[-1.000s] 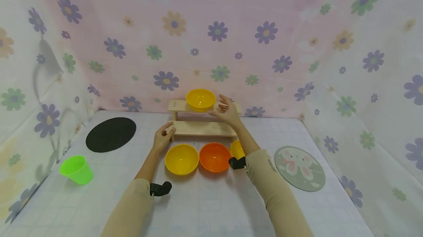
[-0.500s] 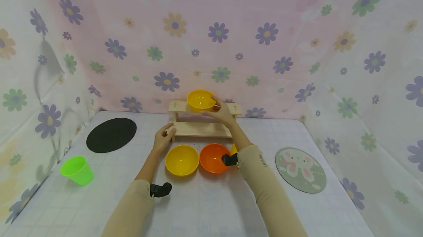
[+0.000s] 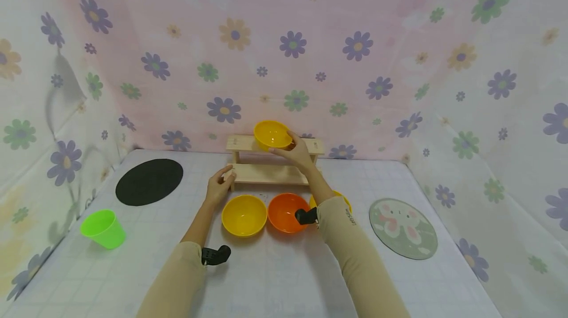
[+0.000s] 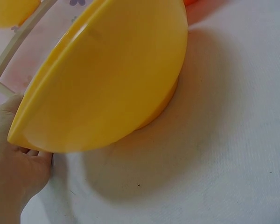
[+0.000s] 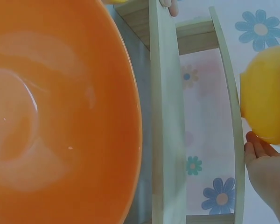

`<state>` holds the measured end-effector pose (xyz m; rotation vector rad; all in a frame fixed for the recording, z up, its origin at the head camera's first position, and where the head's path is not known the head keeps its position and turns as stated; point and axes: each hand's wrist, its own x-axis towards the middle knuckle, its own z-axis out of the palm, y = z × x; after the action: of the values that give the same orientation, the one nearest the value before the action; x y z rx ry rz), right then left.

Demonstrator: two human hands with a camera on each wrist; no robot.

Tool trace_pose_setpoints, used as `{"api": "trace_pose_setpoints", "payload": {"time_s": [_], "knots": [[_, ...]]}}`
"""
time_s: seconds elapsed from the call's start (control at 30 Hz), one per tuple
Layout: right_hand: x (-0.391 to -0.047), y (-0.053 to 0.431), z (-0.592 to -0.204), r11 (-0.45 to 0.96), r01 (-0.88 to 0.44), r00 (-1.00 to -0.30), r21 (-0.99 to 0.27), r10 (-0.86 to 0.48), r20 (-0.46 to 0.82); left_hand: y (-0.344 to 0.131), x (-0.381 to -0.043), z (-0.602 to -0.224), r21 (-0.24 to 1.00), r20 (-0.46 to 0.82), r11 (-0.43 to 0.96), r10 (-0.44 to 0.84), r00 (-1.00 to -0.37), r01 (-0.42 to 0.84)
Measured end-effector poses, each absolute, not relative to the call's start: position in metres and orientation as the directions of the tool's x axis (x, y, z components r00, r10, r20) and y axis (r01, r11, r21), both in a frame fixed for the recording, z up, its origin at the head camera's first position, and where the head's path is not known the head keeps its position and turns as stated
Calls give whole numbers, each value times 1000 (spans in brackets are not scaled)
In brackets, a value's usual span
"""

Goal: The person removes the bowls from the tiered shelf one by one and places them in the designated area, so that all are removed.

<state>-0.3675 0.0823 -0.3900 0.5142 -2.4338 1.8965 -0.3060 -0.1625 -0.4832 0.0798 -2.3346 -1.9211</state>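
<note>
A yellow bowl (image 3: 269, 134) sits at the top board of a two-step wooden rack (image 3: 275, 174). My right hand (image 3: 296, 153) grips its right side, thumb and fingers about the wall; the right wrist view shows its base close against the board. My left hand (image 3: 217, 185) holds the left end of the rack's lower board. In front of the rack stand a larger yellow bowl (image 3: 244, 215), an orange bowl (image 3: 286, 213) touching or nearly touching it, and another yellow bowl (image 3: 345, 200), partly hidden by my right forearm.
A bright green cup (image 3: 104, 229) stands at the left, below a black round mat (image 3: 149, 182). A grey-green rabbit mat (image 3: 403, 228) lies to the right. Flowered cloth (image 3: 293, 71) hangs behind the rack and along both sides.
My right hand has come left from beside the upper yellow bowl and taken hold of it. The bowl has since shifted slightly right. My left hand stays on the rack.
</note>
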Motion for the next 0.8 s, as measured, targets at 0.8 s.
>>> {"api": "trace_pose_setpoints", "payload": {"time_s": [0.8], "knots": [[-347,125,-390,230,-305,-921,-924,-316,226,-163,-310,-490,977,81,207,-140,-987,50]]}}
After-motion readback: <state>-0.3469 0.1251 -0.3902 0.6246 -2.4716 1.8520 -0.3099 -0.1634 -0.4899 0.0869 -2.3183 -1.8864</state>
